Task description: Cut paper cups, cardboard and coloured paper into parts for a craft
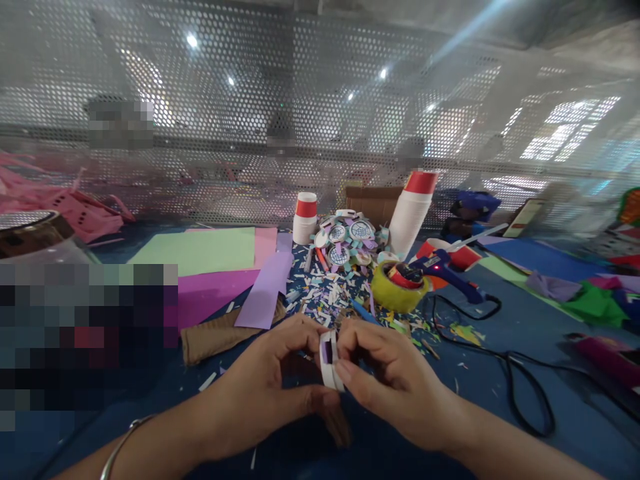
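Now, left hand (255, 387): clamped on the small, rounded white piece (328, 377), purple inside.
Right hand (400, 380): pinching it too.
Piece: between my hands, over the blue desk (480, 363).
Risk: squeezing hard could dent it.

A craft workspace, shown by coloured paper (200, 250), scattered scraps (325, 293), stacked cups (411, 213) and a glue gun (453, 273).

Bracelet (117, 449) cut off at bottom

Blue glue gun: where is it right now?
In the head view, the blue glue gun is right of centre, beyond the right hand and immediately to the right of the yellow tape roll.
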